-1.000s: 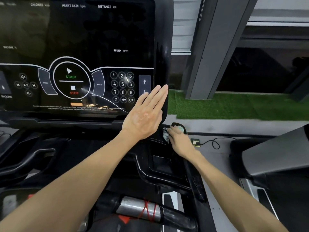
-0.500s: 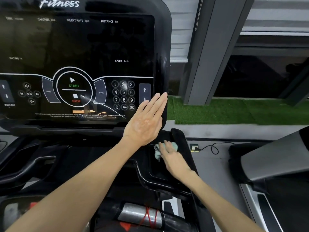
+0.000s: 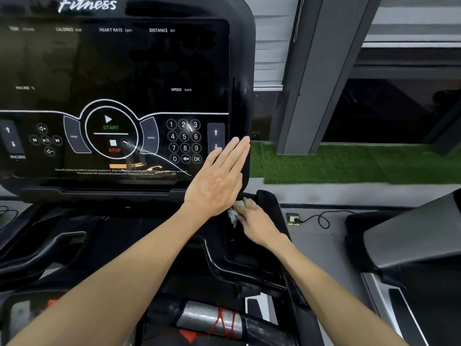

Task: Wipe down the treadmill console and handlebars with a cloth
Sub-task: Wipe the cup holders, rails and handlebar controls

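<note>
At the far left a black handlebar (image 3: 40, 245) curves below the treadmill console (image 3: 112, 71), a big dark panel with the word "Fitness" on its top and labels for calories, heart rate, distance and speed. In the lower part of the panel sit the round START and STOP control (image 3: 111, 136) and, to the right of it, the number keypad (image 3: 184, 142). The left hand (image 3: 217, 181) lies flat on the lower right corner of the console, released, with the fingers straight and close together and the fingertips reaching the right edge of the frame. Just under this hand, and partly hidden by it, is the pale green cloth (image 3: 234, 213), bunched on the black tray part under the corner of the console. The right hand (image 3: 258, 221) grasps the cloth with bent fingers and presses it on this black part. Lower, in the middle, a metal roller (image 3: 207, 318) carries a red cord around it. More to the right a floor socket (image 3: 293, 218) with a black cable lies on the grey floor, a strip of artificial grass (image 3: 349, 163) runs behind it, and a second treadmill (image 3: 411, 238) stands at the right edge.
</note>
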{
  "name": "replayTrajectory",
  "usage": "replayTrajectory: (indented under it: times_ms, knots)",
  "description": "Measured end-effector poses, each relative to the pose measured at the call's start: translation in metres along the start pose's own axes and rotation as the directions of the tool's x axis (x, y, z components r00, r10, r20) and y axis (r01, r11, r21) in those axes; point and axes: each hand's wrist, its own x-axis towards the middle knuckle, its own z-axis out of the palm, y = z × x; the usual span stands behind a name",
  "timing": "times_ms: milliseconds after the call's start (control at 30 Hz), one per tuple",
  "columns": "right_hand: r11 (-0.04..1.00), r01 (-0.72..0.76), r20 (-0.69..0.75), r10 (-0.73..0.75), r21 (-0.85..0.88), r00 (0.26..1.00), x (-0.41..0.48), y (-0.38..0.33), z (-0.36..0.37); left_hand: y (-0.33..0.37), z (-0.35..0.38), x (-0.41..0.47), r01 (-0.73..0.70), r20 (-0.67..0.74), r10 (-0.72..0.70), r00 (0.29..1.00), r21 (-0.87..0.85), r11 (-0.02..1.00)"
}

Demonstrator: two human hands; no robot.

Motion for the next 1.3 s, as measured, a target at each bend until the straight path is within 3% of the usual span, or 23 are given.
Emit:
replayTrajectory:
  times_ms: [200, 267, 367, 700, 933, 1033, 1167, 1300]
  knots:
    - [0.995, 0.053, -0.008, -0.052, 0.084, 0.999, -0.017, -0.040, -0.013, 0.000, -0.001, 0.001, -0.001, -0.002, 0.001, 1.000, -0.003, 1.000]
    - [0.989, 0.119, -0.060, -0.114, 0.093, 0.992, -0.038, -0.053, -0.015, 0.000, 0.000, 0.000, 0.001, -0.003, -0.001, 1.000, -0.007, 1.000]
    - [0.968, 0.217, -0.027, -0.216, 0.124, 0.976, -0.069, -0.070, -0.009, 0.000, 0.000, 0.000, 0.000, 0.000, 0.000, 1.000, -0.013, 1.000]
    - [0.919, 0.394, 0.102, -0.391, -0.016, 0.915, -0.128, -0.038, -0.017, -0.001, -0.001, 0.000, -0.003, 0.021, 0.004, 1.000, -0.029, 1.000]
    - [0.968, 0.251, 0.220, -0.243, -0.008, 0.945, -0.156, 0.013, -0.020, -0.001, -0.001, 0.000, -0.002, 0.024, 0.002, 1.000, -0.032, 0.999]
    - [0.970, 0.243, 0.189, -0.236, -0.017, 0.953, -0.147, -0.005, -0.016, 0.000, -0.001, 0.000, -0.001, 0.018, 0.001, 1.000, -0.025, 1.000]
    - [0.960, 0.261, 0.100, -0.270, 0.098, 0.958, -0.117, -0.047, 0.006, -0.001, -0.001, -0.001, 0.001, 0.024, 0.000, 1.000, -0.030, 1.000]
    - [0.985, 0.072, 0.050, -0.080, 0.158, 0.996, -0.093, -0.085, 0.013, 0.000, -0.001, 0.000, -0.001, 0.011, 0.002, 1.000, -0.041, 0.999]
